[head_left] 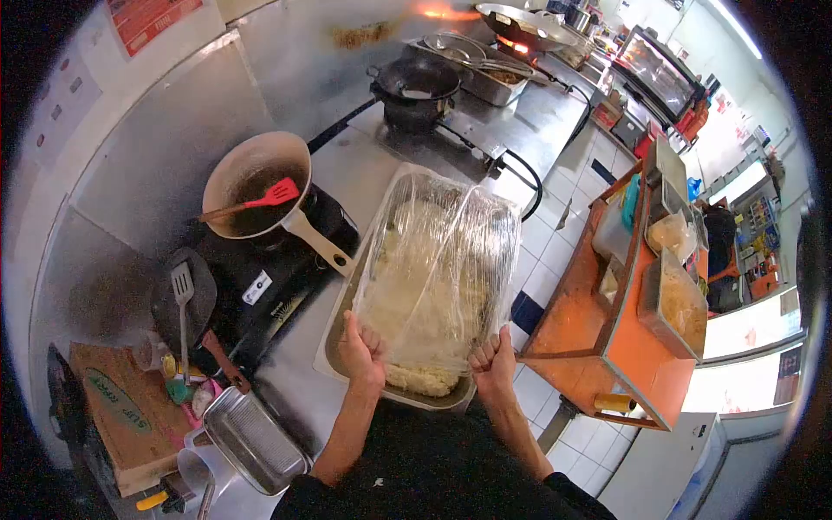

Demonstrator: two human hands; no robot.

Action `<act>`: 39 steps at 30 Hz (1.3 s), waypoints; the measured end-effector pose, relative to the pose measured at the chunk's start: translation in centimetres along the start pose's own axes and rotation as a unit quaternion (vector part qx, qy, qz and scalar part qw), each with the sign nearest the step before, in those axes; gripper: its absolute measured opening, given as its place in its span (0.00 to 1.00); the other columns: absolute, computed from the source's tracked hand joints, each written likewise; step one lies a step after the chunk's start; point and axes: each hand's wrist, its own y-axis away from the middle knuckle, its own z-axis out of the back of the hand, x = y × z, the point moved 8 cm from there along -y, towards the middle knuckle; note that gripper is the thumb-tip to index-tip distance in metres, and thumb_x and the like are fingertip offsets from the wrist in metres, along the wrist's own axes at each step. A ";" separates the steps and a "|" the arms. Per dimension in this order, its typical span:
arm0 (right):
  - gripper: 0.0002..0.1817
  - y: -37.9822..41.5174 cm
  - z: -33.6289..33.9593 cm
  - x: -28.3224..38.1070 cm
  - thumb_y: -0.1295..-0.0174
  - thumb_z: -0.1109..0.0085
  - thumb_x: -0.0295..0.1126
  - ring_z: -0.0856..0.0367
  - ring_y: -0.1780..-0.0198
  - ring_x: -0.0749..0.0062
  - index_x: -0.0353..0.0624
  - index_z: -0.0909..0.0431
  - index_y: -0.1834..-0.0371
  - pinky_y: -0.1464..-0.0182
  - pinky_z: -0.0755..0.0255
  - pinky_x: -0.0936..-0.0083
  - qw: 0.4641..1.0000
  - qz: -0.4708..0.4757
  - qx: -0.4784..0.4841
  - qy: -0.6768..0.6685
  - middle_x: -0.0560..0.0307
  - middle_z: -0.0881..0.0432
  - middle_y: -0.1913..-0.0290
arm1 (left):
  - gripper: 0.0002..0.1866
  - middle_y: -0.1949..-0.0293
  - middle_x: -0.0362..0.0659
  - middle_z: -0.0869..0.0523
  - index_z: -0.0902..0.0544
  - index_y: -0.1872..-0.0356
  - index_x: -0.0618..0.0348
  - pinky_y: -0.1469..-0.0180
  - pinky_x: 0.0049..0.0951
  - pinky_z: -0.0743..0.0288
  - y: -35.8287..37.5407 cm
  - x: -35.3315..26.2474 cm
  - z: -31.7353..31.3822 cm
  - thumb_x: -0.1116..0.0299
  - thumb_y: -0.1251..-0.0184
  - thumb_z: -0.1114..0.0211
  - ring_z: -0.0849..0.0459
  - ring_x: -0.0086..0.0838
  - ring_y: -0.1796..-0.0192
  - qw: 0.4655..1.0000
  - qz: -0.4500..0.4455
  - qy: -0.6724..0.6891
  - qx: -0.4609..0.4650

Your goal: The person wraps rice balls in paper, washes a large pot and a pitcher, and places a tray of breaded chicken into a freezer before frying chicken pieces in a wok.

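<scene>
A deep metal tray (327, 354) lies on the counter in front of me, filled with a pale, crumbly food (422, 380) whose kind I cannot make out. Clear plastic wrap (438, 251) stretches over most of it, wrinkled and shiny. The strip of food nearest my body shows bare. At the tray's near left side, my left hand (365, 350) is closed on the wrap's edge. My right hand (494, 361) grips the same edge at the near right side, its fingers curled into a fist.
Left of the tray, a beige pan (260, 165) with a red spatula (276, 192) sits on a black stove (286, 286); its handle points at the tray. A black pot (419, 87) and a lit wok (524, 28) stand farther back. An orange shelf unit (563, 325) is at right.
</scene>
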 end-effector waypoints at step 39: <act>0.14 4.2 7.0 -2.9 0.30 0.56 0.42 0.35 0.73 0.76 0.45 0.33 0.70 0.64 0.35 0.74 0.967 -0.074 0.140 0.198 0.67 0.37 0.77 | 0.15 0.70 0.36 0.27 0.28 0.66 0.55 0.68 0.28 0.35 -1.6 2.1 23.6 0.54 0.31 0.49 0.30 0.24 0.69 0.994 0.006 -0.096 -0.059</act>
